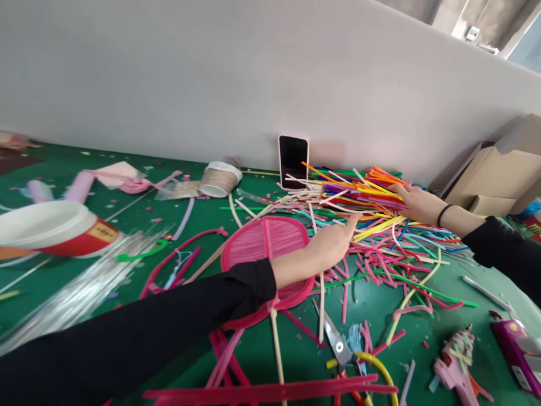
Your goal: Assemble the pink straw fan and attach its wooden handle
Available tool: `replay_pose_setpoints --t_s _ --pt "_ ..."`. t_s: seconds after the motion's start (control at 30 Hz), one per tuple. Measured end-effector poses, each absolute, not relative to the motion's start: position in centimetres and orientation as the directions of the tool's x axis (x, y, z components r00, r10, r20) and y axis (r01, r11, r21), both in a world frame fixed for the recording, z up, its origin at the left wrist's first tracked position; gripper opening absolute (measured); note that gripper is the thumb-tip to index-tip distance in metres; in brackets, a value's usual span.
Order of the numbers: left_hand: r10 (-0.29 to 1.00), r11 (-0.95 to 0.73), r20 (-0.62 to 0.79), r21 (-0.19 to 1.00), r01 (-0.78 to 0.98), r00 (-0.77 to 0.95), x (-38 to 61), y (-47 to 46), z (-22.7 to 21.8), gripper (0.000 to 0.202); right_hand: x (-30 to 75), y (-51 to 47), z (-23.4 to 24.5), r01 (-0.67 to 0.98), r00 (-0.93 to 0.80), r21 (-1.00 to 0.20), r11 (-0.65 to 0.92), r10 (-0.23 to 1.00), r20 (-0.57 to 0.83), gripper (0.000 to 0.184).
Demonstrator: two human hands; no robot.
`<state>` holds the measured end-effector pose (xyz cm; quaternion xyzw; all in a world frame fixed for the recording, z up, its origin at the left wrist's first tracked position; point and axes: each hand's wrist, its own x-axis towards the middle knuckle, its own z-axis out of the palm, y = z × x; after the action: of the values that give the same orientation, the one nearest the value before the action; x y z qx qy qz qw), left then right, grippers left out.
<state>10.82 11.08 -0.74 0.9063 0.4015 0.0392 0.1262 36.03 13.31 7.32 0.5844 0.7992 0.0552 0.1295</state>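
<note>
My left hand (332, 239) reaches across a round pink fan-shaped piece (262, 239) toward a big pile of coloured pipe cleaners (359, 197). Its fingers stretch out and touch the pile's near edge, holding nothing. My right hand (416, 202) lies on the pile's right side, fingers extended over the orange and yellow stems; a black band circles its wrist. Both arms wear black sleeves.
A phone (293, 160) leans on the white wall behind the pile. Scissors (338, 344) and a pink glue gun (456, 363) lie near the front. A roll of twine (218, 179), a red-and-white paper bowl (54, 228) and clear sticks (84, 282) sit left. Cardboard boxes (499, 175) stand right.
</note>
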Motion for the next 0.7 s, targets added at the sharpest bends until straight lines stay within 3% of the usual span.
replay_pose_setpoints --t_s 0.13,0.23,0.33,0.5,0.63,0.7 --pt "0.795 -0.571 0.175 0.539 0.620 0.580 10.9 12.7 2.3 0.062 35.5 12.3 8.4 0.945 -0.289 0.143 0.294 0.956 -0.054 0.059" --pt "0.837 -0.496 0.250 0.721 0.484 0.486 10.3 14.2 5.2 0.052 35.7 11.9 9.1 0.971 -0.238 0.039 0.238 0.971 0.015 0.051" --pt "0.831 -0.539 0.355 0.703 0.464 0.427 8.8 15.1 8.0 0.046 35.7 11.5 9.0 0.965 -0.260 -0.011 0.261 0.965 0.042 0.046" --pt "0.829 -0.546 0.413 0.740 0.392 0.376 5.5 12.6 11.9 0.017 35.1 10.8 8.4 0.952 -0.300 -0.058 0.302 0.953 0.045 0.037" --pt "0.824 -0.567 0.540 0.793 0.224 0.174 3.7 8.0 13.2 0.014 33.9 10.4 8.1 0.928 -0.357 -0.089 0.361 0.932 0.053 0.031" --pt "0.809 -0.587 0.570 0.773 0.239 0.143 3.0 5.9 13.4 0.015 33.2 10.0 7.8 0.933 -0.351 -0.067 0.352 0.936 0.031 0.026"
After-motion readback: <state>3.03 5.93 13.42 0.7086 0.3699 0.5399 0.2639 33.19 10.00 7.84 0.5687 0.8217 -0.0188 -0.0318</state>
